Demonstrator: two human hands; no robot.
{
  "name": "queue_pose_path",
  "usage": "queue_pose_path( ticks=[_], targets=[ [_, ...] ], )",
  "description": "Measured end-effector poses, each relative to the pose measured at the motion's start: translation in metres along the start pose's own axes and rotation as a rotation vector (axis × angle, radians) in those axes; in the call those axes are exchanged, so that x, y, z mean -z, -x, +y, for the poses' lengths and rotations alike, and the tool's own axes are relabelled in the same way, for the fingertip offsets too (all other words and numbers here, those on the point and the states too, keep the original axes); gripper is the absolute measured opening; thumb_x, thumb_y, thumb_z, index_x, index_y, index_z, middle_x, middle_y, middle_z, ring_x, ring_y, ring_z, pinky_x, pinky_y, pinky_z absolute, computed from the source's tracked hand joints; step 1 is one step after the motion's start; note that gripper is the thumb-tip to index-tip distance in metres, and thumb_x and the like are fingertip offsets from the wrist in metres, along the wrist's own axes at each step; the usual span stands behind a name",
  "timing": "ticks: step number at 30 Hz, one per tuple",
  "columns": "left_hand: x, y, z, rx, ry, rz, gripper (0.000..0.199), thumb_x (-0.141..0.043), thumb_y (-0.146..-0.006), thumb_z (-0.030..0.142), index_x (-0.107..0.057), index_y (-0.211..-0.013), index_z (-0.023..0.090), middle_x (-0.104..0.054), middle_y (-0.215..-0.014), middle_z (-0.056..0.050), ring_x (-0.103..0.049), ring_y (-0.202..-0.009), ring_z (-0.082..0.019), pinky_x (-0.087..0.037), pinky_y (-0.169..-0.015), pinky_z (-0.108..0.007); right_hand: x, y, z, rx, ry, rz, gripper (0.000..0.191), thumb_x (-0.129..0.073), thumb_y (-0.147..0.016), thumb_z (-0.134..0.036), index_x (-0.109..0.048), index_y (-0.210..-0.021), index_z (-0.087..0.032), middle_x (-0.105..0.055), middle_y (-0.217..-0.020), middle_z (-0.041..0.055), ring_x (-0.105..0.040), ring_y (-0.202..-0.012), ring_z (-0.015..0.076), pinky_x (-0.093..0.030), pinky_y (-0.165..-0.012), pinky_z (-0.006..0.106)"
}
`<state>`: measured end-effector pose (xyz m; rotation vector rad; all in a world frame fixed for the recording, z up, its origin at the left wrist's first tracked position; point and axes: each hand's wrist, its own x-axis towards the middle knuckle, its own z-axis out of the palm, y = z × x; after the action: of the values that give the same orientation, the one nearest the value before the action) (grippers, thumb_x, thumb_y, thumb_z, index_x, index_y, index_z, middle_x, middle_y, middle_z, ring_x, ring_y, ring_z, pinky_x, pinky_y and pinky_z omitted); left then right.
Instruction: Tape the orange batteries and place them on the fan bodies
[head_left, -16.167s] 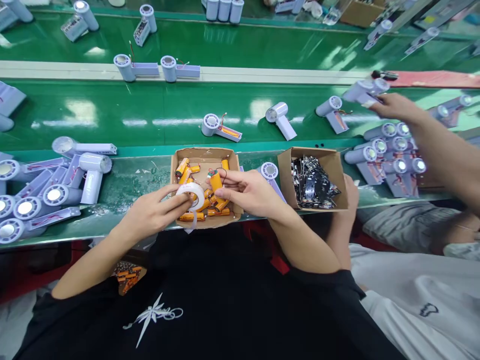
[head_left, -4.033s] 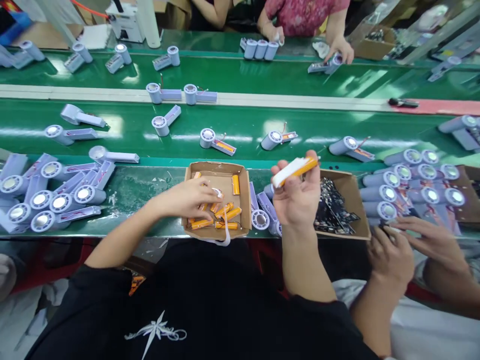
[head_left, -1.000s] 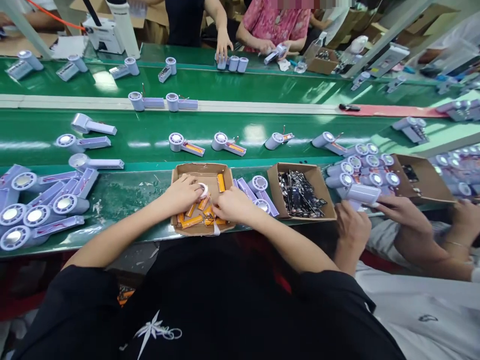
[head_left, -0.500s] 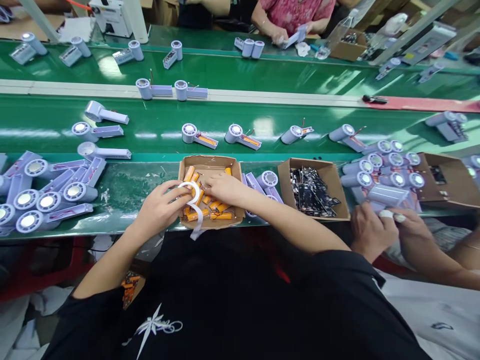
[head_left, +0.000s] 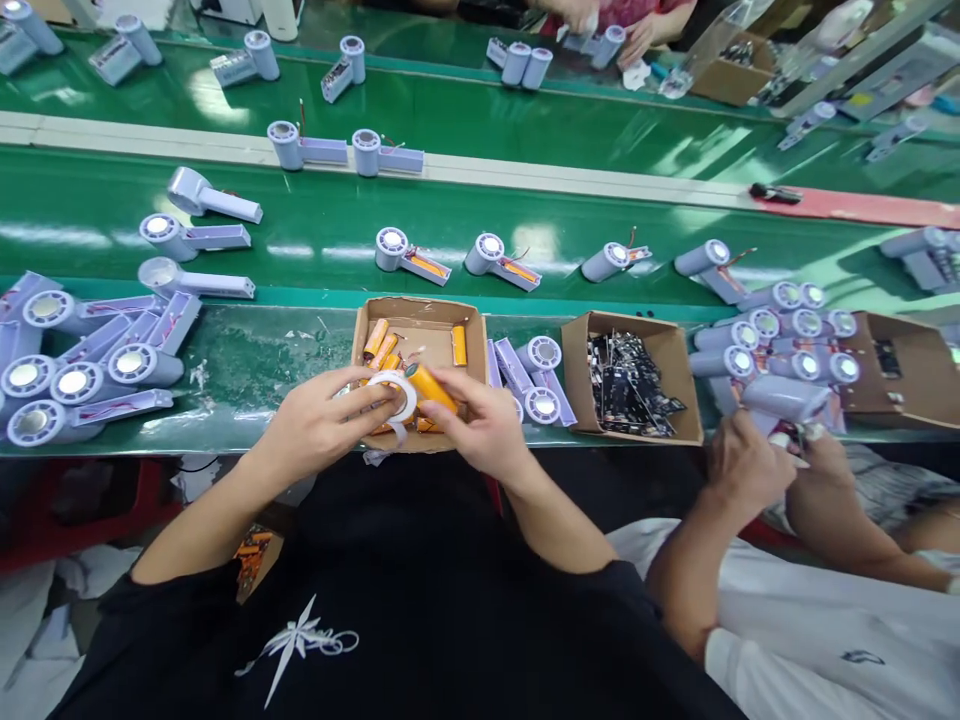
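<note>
My left hand is closed on a white roll of tape, whose loose end hangs down. Between the thumb and fingers of my right hand is an orange battery, tilted, its dark end close beside the roll. Both hands are above the near part of a cardboard box. Inside the box lie several more orange batteries; my hands cover some of them.
Lilac fan bodies lie right of the box, with a box of black circuit boards beyond. More fan bodies are piled left and stand on the green belt. A co-worker's hands work at the right.
My right hand has come up out of the box with an orange battery and moved beside the tape roll. The whole view has shifted slightly.
</note>
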<state>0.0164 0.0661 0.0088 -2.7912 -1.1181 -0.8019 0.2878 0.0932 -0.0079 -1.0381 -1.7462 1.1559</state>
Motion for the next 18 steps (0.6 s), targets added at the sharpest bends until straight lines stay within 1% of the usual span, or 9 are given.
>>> queue_pose_path(
  ticks=[2, 4, 7, 8, 9, 12, 15, 16, 18],
  targets=[
    [0.001, -0.004, 0.002, -0.004, -0.040, -0.026, 0.033, -0.059, -0.109, 0.014, -0.077, -0.132, 0.030, -0.083, -0.125, -0.005, -0.077, -0.126, -0.026, -0.068, -0.103, -0.042, -0.002, 0.000, 0.000, -0.064, -0.024, -0.066, 0.052, -0.080, -0.097, -0.054, -0.076, -0.141, -0.027, -0.082, -0.139, 0.0091, -0.080, -0.128, 0.0302, -0.064, -0.114, 0.043],
    [0.003, -0.009, 0.005, -0.024, -0.066, -0.039, 0.031, -0.058, -0.109, 0.014, -0.078, -0.129, 0.029, -0.082, -0.125, -0.005, -0.078, -0.126, -0.027, -0.069, -0.104, -0.042, 0.008, -0.008, -0.002, -0.126, -0.063, -0.156, 0.052, -0.080, -0.097, -0.056, -0.077, -0.140, -0.026, -0.083, -0.135, 0.0076, -0.080, -0.126, 0.0301, -0.066, -0.110, 0.042],
    [0.006, -0.018, 0.012, -0.047, -0.096, -0.056, 0.028, -0.058, -0.110, 0.016, -0.078, -0.127, 0.028, -0.081, -0.120, -0.006, -0.075, -0.133, -0.030, -0.067, -0.111, -0.046, 0.032, -0.025, -0.011, -0.176, -0.110, -0.407, 0.037, -0.085, -0.093, -0.053, -0.086, -0.115, -0.023, -0.088, -0.107, 0.0036, -0.085, -0.104, 0.0277, -0.071, -0.090, 0.037],
    [0.005, -0.022, 0.015, -0.051, -0.109, -0.064, 0.028, -0.058, -0.110, 0.017, -0.077, -0.127, 0.028, -0.081, -0.118, -0.006, -0.074, -0.136, -0.031, -0.067, -0.112, -0.048, 0.038, -0.030, -0.015, -0.190, -0.128, -0.462, 0.034, -0.089, -0.090, -0.052, -0.086, -0.106, -0.022, -0.087, -0.098, 0.0023, -0.085, -0.096, 0.0268, -0.071, -0.085, 0.035],
    [0.003, -0.025, 0.018, -0.056, -0.122, -0.067, 0.027, -0.058, -0.111, 0.018, -0.076, -0.128, 0.027, -0.081, -0.117, -0.007, -0.073, -0.138, -0.032, -0.067, -0.113, -0.049, 0.041, -0.034, -0.017, -0.208, -0.159, -0.471, 0.033, -0.091, -0.087, -0.051, -0.086, -0.100, -0.022, -0.086, -0.091, 0.0014, -0.084, -0.091, 0.0260, -0.071, -0.082, 0.035],
    [-0.006, -0.030, 0.025, -0.085, -0.142, -0.032, 0.026, -0.059, -0.110, 0.018, -0.074, -0.130, 0.026, -0.081, -0.117, -0.008, -0.073, -0.138, -0.032, -0.068, -0.110, -0.048, 0.035, -0.035, -0.018, -0.263, -0.321, -0.295, 0.040, -0.095, -0.081, -0.055, -0.084, -0.099, -0.021, -0.085, -0.088, 0.0018, -0.084, -0.089, 0.0253, -0.073, -0.082, 0.037],
    [-0.017, -0.030, 0.032, -0.097, -0.128, 0.040, 0.024, -0.062, -0.108, 0.014, -0.073, -0.128, 0.021, -0.082, -0.115, -0.010, -0.075, -0.134, -0.032, -0.070, -0.107, -0.045, 0.027, -0.031, -0.007, -0.272, -0.418, -0.096, 0.049, -0.099, -0.075, -0.057, -0.085, -0.104, -0.021, -0.087, -0.092, 0.0052, -0.085, -0.088, 0.0264, -0.074, -0.085, 0.041],
    [-0.020, -0.029, 0.033, -0.091, -0.122, 0.048, 0.024, -0.062, -0.108, 0.014, -0.073, -0.128, 0.021, -0.082, -0.115, -0.010, -0.075, -0.135, -0.031, -0.070, -0.106, -0.044, 0.030, -0.031, -0.002, -0.249, -0.420, -0.008, 0.049, -0.100, -0.074, -0.057, -0.085, -0.104, -0.021, -0.087, -0.092, 0.0061, -0.086, -0.087, 0.0268, -0.074, -0.084, 0.042],
    [-0.025, -0.031, 0.032, -0.052, -0.111, 0.012, 0.025, -0.062, -0.108, 0.015, -0.074, -0.129, 0.024, -0.083, -0.116, -0.007, -0.072, -0.141, -0.031, -0.069, -0.108, -0.044, 0.043, -0.035, 0.006, -0.147, -0.419, 0.243, 0.048, -0.099, -0.074, -0.059, -0.085, -0.103, -0.023, -0.088, -0.095, 0.0063, -0.086, -0.087, 0.0265, -0.075, -0.081, 0.041]
  ],
)
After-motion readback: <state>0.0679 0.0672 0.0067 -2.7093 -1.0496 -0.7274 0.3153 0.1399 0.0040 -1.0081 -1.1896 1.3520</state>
